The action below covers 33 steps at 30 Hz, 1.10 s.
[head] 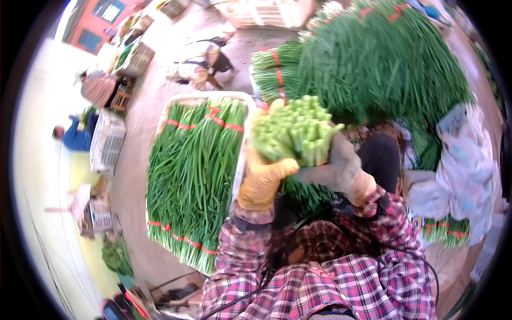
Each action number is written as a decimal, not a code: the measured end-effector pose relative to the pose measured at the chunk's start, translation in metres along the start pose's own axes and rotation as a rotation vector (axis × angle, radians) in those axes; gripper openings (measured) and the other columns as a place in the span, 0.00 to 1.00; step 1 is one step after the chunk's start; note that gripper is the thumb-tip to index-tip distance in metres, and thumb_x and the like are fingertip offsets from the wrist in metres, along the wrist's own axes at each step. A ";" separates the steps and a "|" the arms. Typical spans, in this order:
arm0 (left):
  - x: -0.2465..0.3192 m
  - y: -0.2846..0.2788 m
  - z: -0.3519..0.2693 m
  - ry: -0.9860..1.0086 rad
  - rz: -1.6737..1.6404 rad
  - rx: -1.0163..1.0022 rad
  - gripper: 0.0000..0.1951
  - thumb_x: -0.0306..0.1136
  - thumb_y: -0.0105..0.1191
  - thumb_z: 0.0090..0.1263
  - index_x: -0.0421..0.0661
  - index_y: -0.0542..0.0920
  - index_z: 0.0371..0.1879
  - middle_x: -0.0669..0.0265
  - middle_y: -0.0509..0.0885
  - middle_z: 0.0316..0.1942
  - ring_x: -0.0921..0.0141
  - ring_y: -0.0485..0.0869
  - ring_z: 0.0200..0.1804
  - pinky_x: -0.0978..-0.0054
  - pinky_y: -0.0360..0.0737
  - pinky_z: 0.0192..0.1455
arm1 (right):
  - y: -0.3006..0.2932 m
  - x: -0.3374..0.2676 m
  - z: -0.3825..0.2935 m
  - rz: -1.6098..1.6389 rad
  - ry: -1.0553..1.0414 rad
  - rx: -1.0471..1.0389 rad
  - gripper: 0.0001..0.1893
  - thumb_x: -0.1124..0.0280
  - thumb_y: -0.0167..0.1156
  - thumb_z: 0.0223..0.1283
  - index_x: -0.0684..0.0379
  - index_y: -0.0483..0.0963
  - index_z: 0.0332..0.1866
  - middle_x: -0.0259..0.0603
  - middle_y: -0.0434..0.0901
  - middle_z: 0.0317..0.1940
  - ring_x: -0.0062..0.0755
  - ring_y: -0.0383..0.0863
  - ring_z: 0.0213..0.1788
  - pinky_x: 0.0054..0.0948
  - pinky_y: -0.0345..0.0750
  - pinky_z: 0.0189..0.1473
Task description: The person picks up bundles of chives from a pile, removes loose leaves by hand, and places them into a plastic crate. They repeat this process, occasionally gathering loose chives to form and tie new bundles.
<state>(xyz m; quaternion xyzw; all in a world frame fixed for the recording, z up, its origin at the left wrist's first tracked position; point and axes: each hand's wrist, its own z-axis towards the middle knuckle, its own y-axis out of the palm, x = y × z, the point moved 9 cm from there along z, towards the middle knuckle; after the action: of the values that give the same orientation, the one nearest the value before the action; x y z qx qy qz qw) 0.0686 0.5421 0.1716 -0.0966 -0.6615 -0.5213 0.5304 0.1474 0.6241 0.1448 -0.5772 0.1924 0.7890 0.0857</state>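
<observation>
Between my two gloved hands is a thick bunch of green leafy stalks (294, 128), its pale cut ends facing up and its dark leaves hanging down towards my lap. My left hand (266, 172), in a yellow glove, clasps its left side. On the right side, my right hand (340, 168) grips it in a greyish, slightly blurred glove. Just left of my left hand stands a white plastic crate (241, 160) filled with long green bundles (192, 160) tied with red bands. Beyond the bunch, more red-banded bundles (276, 72) lie beside a large leafy heap (380, 68).
A whitish plastic sheet (466, 168) lies at the right, with banded bundles (446, 231) below it. Another crate (264, 14) stands ahead. Far left, a person in blue (76, 134) is near a white crate (108, 140); another person (98, 88) sits farther off.
</observation>
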 end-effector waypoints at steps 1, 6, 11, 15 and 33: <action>0.004 -0.001 -0.006 0.023 -0.019 -0.009 0.59 0.27 0.74 0.43 0.37 0.44 0.72 0.52 0.61 0.67 0.59 0.62 0.70 0.61 0.59 0.71 | 0.002 0.006 0.000 0.104 0.042 0.015 0.47 0.69 0.77 0.40 0.66 0.57 0.68 0.41 0.71 0.58 0.29 0.71 0.60 0.31 0.70 0.61; -0.053 -0.010 -0.019 0.137 0.645 -0.100 0.71 0.40 0.80 0.32 0.36 0.39 0.72 0.53 0.49 0.72 0.62 0.47 0.75 0.66 0.49 0.75 | -0.025 -0.010 -0.003 0.077 0.045 0.168 0.40 0.72 0.71 0.46 0.67 0.60 0.66 0.42 0.71 0.58 0.32 0.71 0.59 0.32 0.68 0.62; -0.027 -0.010 -0.019 0.208 0.357 -0.022 0.71 0.37 0.81 0.30 0.39 0.40 0.73 0.58 0.57 0.69 0.65 0.56 0.71 0.67 0.56 0.73 | 0.026 -0.046 0.007 -0.159 -0.100 0.208 0.41 0.74 0.67 0.46 0.69 0.56 0.68 0.43 0.69 0.60 0.34 0.71 0.59 0.33 0.67 0.63; 0.007 0.003 -0.017 0.379 0.155 -0.083 0.65 0.29 0.77 0.34 0.40 0.44 0.72 0.62 0.60 0.68 0.69 0.58 0.69 0.69 0.55 0.73 | 0.018 -0.057 0.015 -0.507 0.008 0.012 0.46 0.73 0.66 0.38 0.68 0.55 0.69 0.46 0.68 0.60 0.35 0.70 0.60 0.34 0.67 0.63; 0.382 -0.178 -0.136 0.858 0.475 0.785 0.20 0.45 0.56 0.67 0.44 0.78 0.51 0.62 0.82 0.48 0.67 0.81 0.49 0.66 0.79 0.55 | 0.150 0.049 -0.003 -1.023 0.053 -0.573 0.17 0.64 0.61 0.54 0.52 0.73 0.50 0.42 0.81 0.33 0.46 0.82 0.31 0.38 0.77 0.30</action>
<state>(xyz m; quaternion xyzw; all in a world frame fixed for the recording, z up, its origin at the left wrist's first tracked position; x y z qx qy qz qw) -0.1308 0.1936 0.3593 0.1787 -0.4924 -0.0998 0.8460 0.0806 0.4824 0.1288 -0.6164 -0.3293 0.6533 0.2912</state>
